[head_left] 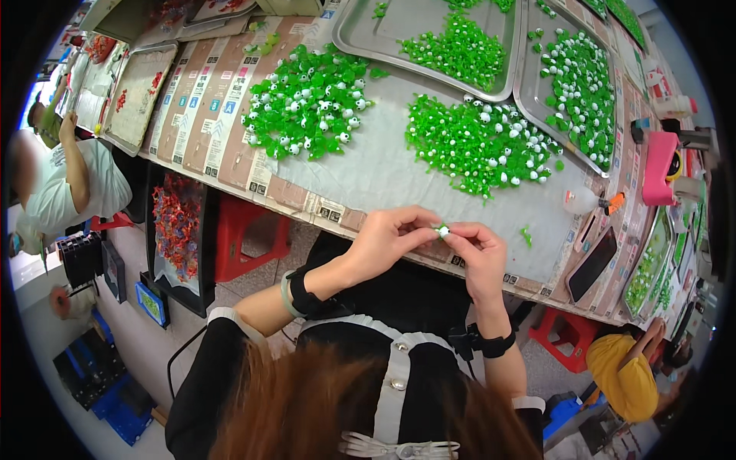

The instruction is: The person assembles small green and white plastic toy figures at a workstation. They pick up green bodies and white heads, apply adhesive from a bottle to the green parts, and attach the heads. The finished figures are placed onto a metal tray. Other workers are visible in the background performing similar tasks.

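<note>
Right now, taking the pinched fingertips as the centre of the clock, a small green-and-white plastic piece [443, 231] sits there, above the near edge of the table. The left hand [383, 241] comes in from eight o'clock, its thumb and index finger closed on the piece; the right hand [481, 257], from five o'clock, grips its other side the same way. Their fingers cover much of it, so its full shape cannot be told.

At three o'clock a loose bright-green plastic bit [526, 235] lies near the right hand on the greyish-white covering sheet [360, 184]. Toward half past ten spreads a loose heap of green pieces with white, black-dotted balls [307, 103]; a wider heap of small green and white pieces [479, 146] lies near one o'clock. Beyond it, at twelve, a shiny rectangular metal tray [368, 34] bears more green pieces, and a second metal tray [530, 100] at half past one holds green and white ones. A translucent bottle with an orange cap [581, 201] is at half past two, and a dark-screened phone [593, 264] lies just past three.
</note>
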### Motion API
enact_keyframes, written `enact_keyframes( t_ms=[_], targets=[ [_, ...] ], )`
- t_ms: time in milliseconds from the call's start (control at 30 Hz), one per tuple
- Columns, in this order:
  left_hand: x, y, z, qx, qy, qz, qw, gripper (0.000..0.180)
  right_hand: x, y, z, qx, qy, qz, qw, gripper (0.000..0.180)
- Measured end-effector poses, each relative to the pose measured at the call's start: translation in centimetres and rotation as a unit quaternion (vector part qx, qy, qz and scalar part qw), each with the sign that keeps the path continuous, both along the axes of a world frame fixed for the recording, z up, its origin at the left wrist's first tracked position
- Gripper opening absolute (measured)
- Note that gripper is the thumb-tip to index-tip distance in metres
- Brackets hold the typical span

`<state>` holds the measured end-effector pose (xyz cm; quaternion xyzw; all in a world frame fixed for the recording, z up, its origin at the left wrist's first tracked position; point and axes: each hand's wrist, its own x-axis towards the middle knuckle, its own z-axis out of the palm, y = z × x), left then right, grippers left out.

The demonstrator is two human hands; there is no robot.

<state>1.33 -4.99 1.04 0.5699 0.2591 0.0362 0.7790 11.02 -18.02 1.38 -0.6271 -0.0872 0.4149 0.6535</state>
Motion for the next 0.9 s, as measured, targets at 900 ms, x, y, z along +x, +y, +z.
enact_keyframes(
  t_ms=[900],
  targets=[
    [-0.4,0.2,-0.2,-0.047,-0.054,-0.059,0.996,0.018,-0.2,-0.1,0.0,-0.062,-0.011,-0.004,0.998,0.006]
  ],
)
